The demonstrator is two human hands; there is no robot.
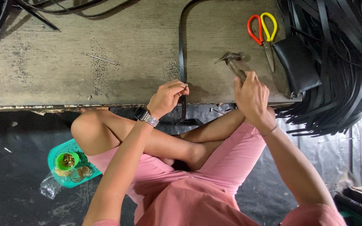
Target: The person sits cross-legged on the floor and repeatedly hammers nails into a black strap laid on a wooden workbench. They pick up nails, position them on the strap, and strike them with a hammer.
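— What is held by each hand?

— A small metal stud, barely visible, is pinched between the fingertips of the left hand, which are pressed narrowly together on the black strap. A hammer is gripped by its handle in the closed right hand, with its head raised just right of the strap.

— Where is the strap laid?

— It is stretched along the worn wooden board and hangs over the near edge. Red and yellow scissors and a black pouch are seen right of the strap, before a heap of black strips. Far left and below the strap, a green tub is set on a teal tray.
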